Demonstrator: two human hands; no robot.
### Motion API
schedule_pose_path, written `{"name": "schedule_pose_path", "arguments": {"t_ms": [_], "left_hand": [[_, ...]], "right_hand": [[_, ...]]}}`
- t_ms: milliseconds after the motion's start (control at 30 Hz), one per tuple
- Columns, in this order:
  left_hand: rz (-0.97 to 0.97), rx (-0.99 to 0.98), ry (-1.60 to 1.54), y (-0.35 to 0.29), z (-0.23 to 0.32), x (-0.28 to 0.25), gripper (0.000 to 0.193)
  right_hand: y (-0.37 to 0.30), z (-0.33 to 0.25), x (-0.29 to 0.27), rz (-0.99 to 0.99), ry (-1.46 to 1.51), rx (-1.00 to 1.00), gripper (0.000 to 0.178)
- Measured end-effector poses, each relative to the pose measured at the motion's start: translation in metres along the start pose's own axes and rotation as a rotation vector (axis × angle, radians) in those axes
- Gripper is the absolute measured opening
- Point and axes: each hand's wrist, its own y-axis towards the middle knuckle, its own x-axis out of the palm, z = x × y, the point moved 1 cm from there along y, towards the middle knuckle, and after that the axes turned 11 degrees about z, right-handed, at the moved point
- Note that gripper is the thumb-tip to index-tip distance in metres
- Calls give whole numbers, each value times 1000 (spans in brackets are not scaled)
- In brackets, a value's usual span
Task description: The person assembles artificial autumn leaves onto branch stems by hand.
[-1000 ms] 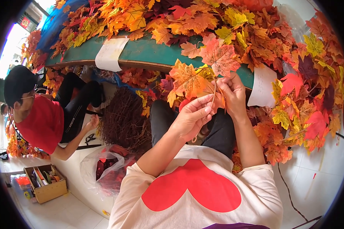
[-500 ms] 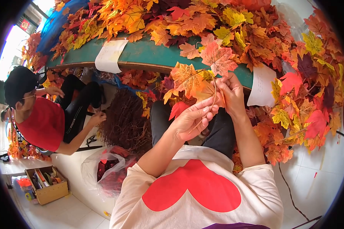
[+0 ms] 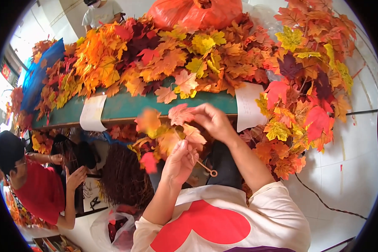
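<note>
My left hand (image 3: 180, 163) is closed round the stem of an artificial maple leaf spray (image 3: 168, 143), with orange, yellow and red leaves fanning out beyond my fingers. The bare end of that stem sticks out toward my lap and finishes in a small loop (image 3: 213, 173). My right hand (image 3: 215, 120) has its fingers bent at the edge of a pinkish-red maple leaf (image 3: 182, 114) at the top of the spray, and seems to pinch it. Some leaves on the left side are smeared by motion. Both hands are just below the green table edge (image 3: 164, 106).
Heaps of artificial leaves (image 3: 98, 59) cover the table, with an orange-red plastic bag (image 3: 195, 14) behind. Paper sheets (image 3: 93, 113) hang over its edge. Brown twigs (image 3: 124, 176) and a clear bag (image 3: 119, 229) lie left of my legs. A co-worker in red (image 3: 40, 189) sits at left.
My view has tilted up and shifted right. My left hand has turned upright on the stem, and the looped end now shows. My right hand has moved to the pinkish-red leaf.
</note>
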Motion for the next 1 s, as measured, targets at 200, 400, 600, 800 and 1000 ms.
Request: {"name": "schedule_pose_path", "arguments": {"t_ms": [200, 400, 600, 800, 1000], "left_hand": [[7, 478, 239, -6, 13, 2, 2], [49, 496, 214, -2, 14, 1, 8], [4, 494, 232, -6, 18, -2, 10], [-20, 500, 228, 2, 26, -7, 7], [-46, 443, 277, 9, 19, 1, 10]], "right_hand": [[84, -3, -88, 555, -587, -211, 13], [148, 39, -140, 640, -800, -195, 14], [196, 62, -182, 671, -958, -231, 19], [217, 75, -275, 691, 22, 20, 26], [219, 71, -289, 598, -345, -115, 25]]}}
